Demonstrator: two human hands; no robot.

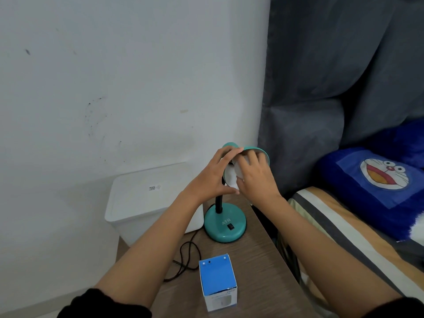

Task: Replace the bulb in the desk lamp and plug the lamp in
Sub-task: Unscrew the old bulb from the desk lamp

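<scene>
The right hand (257,177) is closed around the white bulb (232,177) that sits in the mouth of the teal lamp shade (257,150), fingers curled over its front as if to turn it in the socket; whether it is being screwed out or in cannot be told here. The left hand (212,177) clasps the shade from the other side, thumb below and fingers over the top, most likely to keep the flexible black neck (219,204) from swinging while the bulb is twisted. The shade is tipped toward the person, which puts the bulb within easy reach. Below, the lamp's round teal base (224,222) stands on the wooden side table (259,267), its black switch facing forward, near the table's far edge. The dark cord (183,260) lies in a loose loop on the table; its plug is not visible, so the lamp is probably not yet plugged in. A blue and white bulb box (218,282) stands closer to the person, handy for the swap. Count: 1 lamp, 1 visible bulb, 1 box, 1 cord, 2 hands. A white bin (146,198) stands beside the table against the wall, and a blue cartoon pillow (376,187) lies on the bed at right.
</scene>
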